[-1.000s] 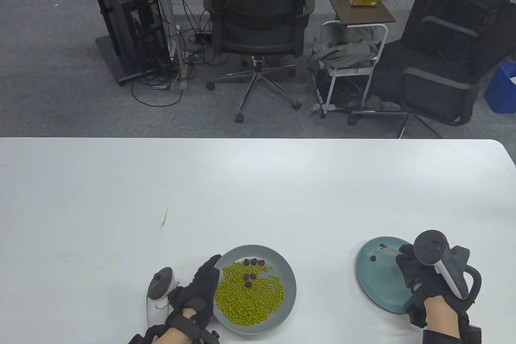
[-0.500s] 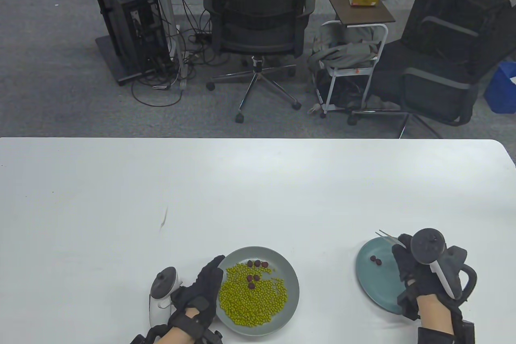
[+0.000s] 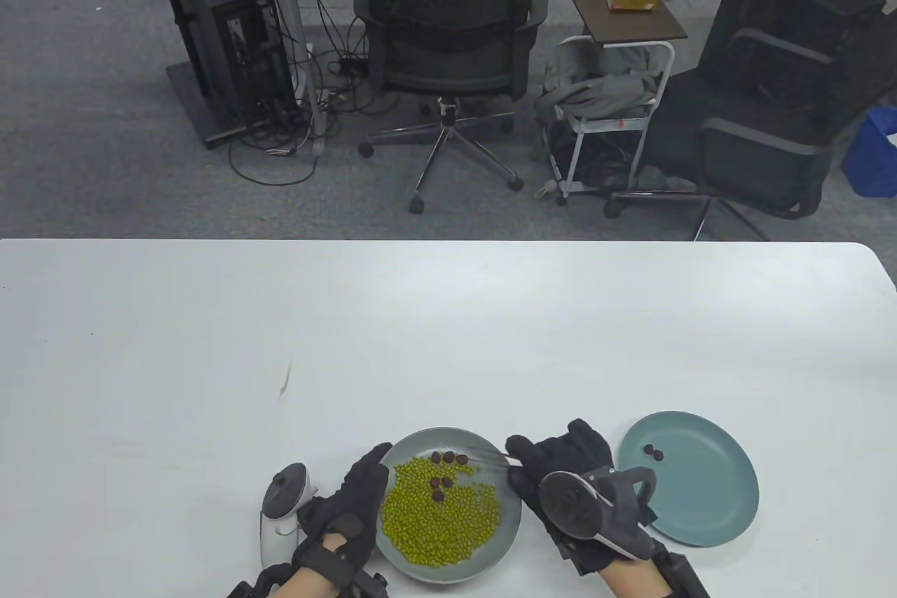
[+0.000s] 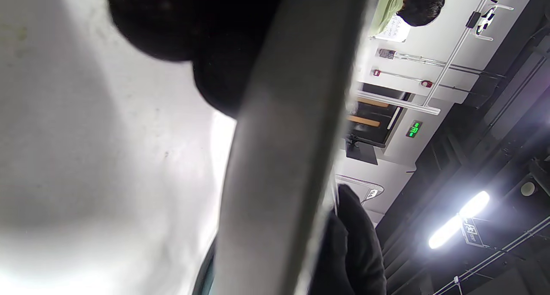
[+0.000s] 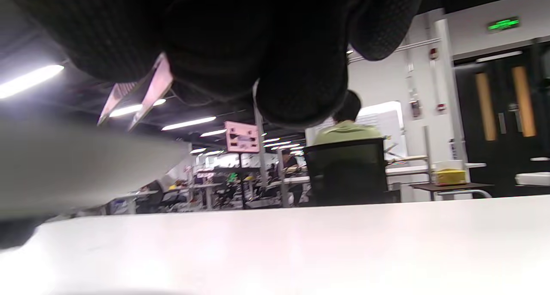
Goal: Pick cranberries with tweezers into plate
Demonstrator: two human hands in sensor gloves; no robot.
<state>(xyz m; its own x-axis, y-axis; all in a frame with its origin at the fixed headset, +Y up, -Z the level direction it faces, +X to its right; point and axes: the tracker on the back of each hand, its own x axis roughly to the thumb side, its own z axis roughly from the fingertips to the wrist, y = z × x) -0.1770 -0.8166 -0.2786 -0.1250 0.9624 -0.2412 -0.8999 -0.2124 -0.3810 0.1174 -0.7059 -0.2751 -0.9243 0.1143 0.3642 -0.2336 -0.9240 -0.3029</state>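
Meanwhile the right hand pinched the tweezers over cranberries on the grey plate; the left hand lay flat, fingers straight, against its rim. Two cranberries sat on the blue plate.

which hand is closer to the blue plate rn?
Right. The right hand sits between the two plates, beside the blue plate, holding tweezers over the grey plate. The left hand rests on that grey plate's far-left rim.
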